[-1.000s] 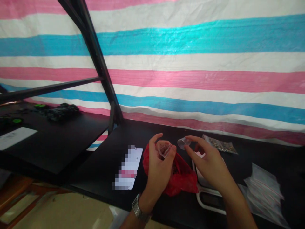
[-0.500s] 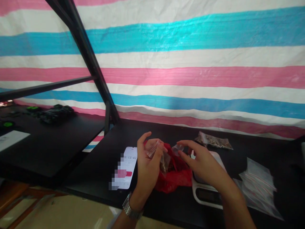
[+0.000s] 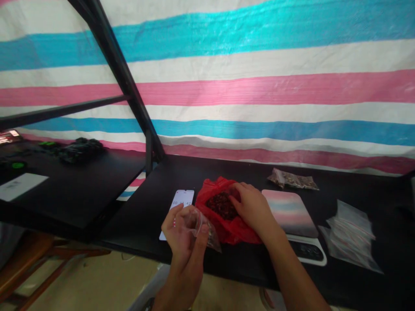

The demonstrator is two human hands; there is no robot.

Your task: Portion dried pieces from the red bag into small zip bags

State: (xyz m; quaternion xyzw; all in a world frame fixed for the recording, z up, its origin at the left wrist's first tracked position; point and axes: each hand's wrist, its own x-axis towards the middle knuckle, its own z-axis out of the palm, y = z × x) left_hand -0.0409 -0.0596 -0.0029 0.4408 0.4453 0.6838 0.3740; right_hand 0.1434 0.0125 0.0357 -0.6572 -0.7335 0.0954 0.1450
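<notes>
Right hand (image 3: 251, 206) lowered to red bag (image 3: 235, 233); black table (image 3: 136, 220), striped tarp (image 3: 259, 90) behind.

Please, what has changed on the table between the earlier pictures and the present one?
The left hand, holding the small clear bag, moved left and nearer the person and now partly covers the phone. The right hand moved down into the red bag; the clear cup it held is now out of sight. The scale, filled bag and flat bags stayed in place.
</notes>
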